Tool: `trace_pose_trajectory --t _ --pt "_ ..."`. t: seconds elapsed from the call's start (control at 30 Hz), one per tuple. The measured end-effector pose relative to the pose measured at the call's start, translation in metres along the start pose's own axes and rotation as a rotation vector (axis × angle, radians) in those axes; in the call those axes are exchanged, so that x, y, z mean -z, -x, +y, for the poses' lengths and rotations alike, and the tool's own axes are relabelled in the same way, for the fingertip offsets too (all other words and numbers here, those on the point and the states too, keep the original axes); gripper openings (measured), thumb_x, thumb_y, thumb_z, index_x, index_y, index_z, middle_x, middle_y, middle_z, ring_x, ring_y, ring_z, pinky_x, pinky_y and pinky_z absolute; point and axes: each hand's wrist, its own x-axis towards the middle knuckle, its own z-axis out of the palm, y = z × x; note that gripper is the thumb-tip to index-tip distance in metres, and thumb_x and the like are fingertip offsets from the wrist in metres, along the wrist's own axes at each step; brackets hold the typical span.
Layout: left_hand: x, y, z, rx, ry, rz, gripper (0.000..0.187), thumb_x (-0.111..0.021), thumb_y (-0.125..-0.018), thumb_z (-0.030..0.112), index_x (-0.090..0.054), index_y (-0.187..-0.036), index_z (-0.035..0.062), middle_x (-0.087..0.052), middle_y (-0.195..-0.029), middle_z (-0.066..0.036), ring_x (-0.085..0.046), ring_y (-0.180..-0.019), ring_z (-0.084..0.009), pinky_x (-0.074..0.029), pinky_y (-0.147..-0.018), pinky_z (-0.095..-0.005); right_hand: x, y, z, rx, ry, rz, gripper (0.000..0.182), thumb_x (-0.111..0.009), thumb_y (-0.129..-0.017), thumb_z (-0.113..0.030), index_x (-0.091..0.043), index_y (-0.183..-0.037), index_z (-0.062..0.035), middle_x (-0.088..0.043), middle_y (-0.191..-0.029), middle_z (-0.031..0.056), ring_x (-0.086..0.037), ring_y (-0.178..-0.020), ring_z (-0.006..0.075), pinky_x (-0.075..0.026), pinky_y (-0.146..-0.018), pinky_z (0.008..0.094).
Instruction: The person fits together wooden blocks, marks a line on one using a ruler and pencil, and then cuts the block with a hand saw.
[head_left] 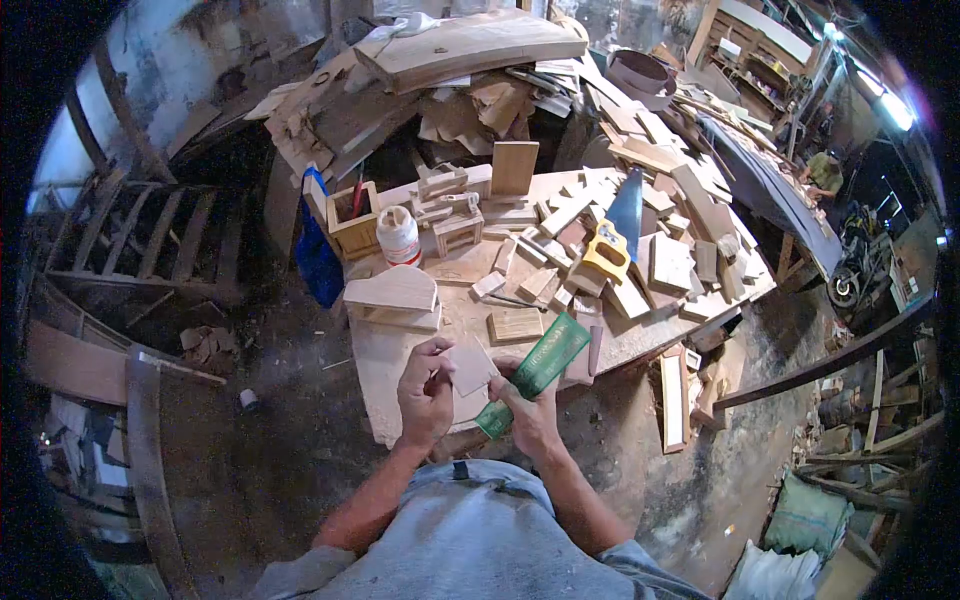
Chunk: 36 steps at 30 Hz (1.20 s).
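My left hand [426, 390] is closed at the left edge of a small pale, thin rectangular piece [468, 368], with its fingers curled. My right hand [527, 408] holds a long green printed strip [548, 357], which slants from lower left to upper right; its thumb is at the right edge of the pale piece. Both hands are above the near edge of the wooden workbench [385, 370]. Just beyond them lie a small wood block [515, 324] and a stack of shaped wood pieces [392, 290].
A white jar [398, 238] stands near an open wooden box [354, 222]. A yellow-handled saw [608, 250] lies on heaped wood offcuts at the right. Another person [824, 174] is at the far right, near a motorcycle [850, 262].
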Motion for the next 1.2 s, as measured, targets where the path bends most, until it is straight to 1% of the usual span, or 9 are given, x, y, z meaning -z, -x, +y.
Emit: trace_pose_trajectory --t 0.07,0.17,0.27,0.37,0.5,0.63,0.73,0.83,1.2 --pt "0.011 0.004 -0.010 0.068 0.017 -0.054 0.030 -0.053 -0.086 -0.016 -0.059 -0.109 0.0038 -0.056 -0.130 -0.012 -0.060 -0.112 -0.0187 -0.051 -0.093 -0.0287 -0.009 -0.001 -0.004 -0.006 0.075 0.064 0.026 -0.071 -0.091 -0.008 -0.062 -0.114 0.0011 -0.064 -0.091 0.0043 -0.059 -0.080 0.0121 -0.047 -0.074 0.0268" --pt "0.006 0.006 -0.022 0.160 0.302 -0.014 0.031 -0.053 -0.087 -0.014 -0.055 -0.115 -0.0008 -0.053 -0.134 -0.014 -0.060 -0.116 -0.0203 -0.052 -0.097 -0.0310 -0.004 -0.011 0.014 -0.074 0.207 0.090 0.020 -0.070 -0.092 -0.009 -0.065 -0.108 0.0002 -0.062 -0.086 0.0017 -0.057 -0.078 0.0111 -0.046 -0.071 0.0260" --pt "0.020 0.003 -0.023 0.354 0.202 -0.123 0.035 -0.058 -0.087 -0.013 -0.050 -0.120 -0.0044 -0.051 -0.136 -0.014 -0.058 -0.120 -0.0213 -0.050 -0.102 -0.0338 0.006 -0.020 0.032 -0.136 0.351 0.118 0.016 -0.069 -0.093 -0.011 -0.066 -0.105 -0.0013 -0.061 -0.084 -0.0001 -0.056 -0.077 0.0099 -0.044 -0.070 0.0259" --pt "0.016 0.005 -0.044 0.442 0.250 -0.079 0.042 -0.066 -0.084 -0.012 -0.050 -0.121 -0.0037 -0.051 -0.134 -0.013 -0.059 -0.119 -0.0212 -0.049 -0.104 -0.0346 0.006 -0.021 0.038 -0.066 0.412 0.100 0.018 -0.069 -0.092 -0.012 -0.066 -0.106 -0.0017 -0.062 -0.085 0.0001 -0.056 -0.078 0.0091 -0.044 -0.070 0.0261" --pt "0.011 0.003 -0.014 0.246 0.186 0.004 0.047 -0.072 -0.078 -0.014 -0.052 -0.119 -0.0023 -0.053 -0.125 -0.011 -0.060 -0.114 -0.0200 -0.052 -0.098 -0.0329 0.005 -0.010 0.031 0.005 0.384 0.062 0.018 -0.071 -0.091 -0.009 -0.067 -0.108 -0.0014 -0.064 -0.086 -0.0001 -0.058 -0.078 0.0089 -0.047 -0.070 0.0257" --pt "0.011 0.011 0.006 -0.047 -0.144 -0.182 0.048 -0.074 -0.078 -0.013 -0.057 -0.120 0.0018 -0.055 -0.121 -0.009 -0.060 -0.107 -0.0167 -0.053 -0.094 -0.0306 0.000 0.004 0.023 0.001 0.216 0.116 0.018 -0.071 -0.092 -0.008 -0.068 -0.108 -0.0009 -0.066 -0.088 -0.0005 -0.058 -0.077 0.0075 -0.047 -0.069 0.0239" --pt "0.009 0.013 0.005 0.040 -0.078 -0.145 0.046 -0.074 -0.080 -0.011 -0.058 -0.121 0.0014 -0.056 -0.117 -0.009 -0.061 -0.107 -0.0162 -0.053 -0.093 -0.0302 0.002 0.011 0.019 -0.021 0.190 0.138 0.018 -0.071 -0.093 -0.009 -0.069 -0.109 -0.0012 -0.066 -0.086 -0.0016 -0.058 -0.076 0.0068 -0.048 -0.068 0.0232" --pt "0.007 0.017 0.001 0.236 0.100 -0.136 0.043 -0.072 -0.083 -0.009 -0.058 -0.122 0.0008 -0.058 -0.114 -0.008 -0.062 -0.106 -0.0158 -0.053 -0.094 -0.0300 0.006 0.015 0.020 -0.019 0.223 0.141 0.018 -0.071 -0.093 -0.010 -0.069 -0.109 -0.0012 -0.066 -0.084 -0.0022 -0.058 -0.075 0.0063 -0.048 -0.067 0.0229" --pt "0.006 0.023 0.004 0.210 0.123 -0.112 0.045 -0.070 -0.084 -0.011 -0.057 -0.126 0.0012 -0.060 -0.114 -0.007 -0.063 -0.107 -0.0157 -0.053 -0.096 -0.0308 -0.002 0.023 0.006 -0.002 0.333 0.129 0.017 -0.070 -0.095 -0.012 -0.069 -0.108 -0.0004 -0.066 -0.086 -0.0022 -0.057 -0.076 0.0066 -0.047 -0.069 0.0229"
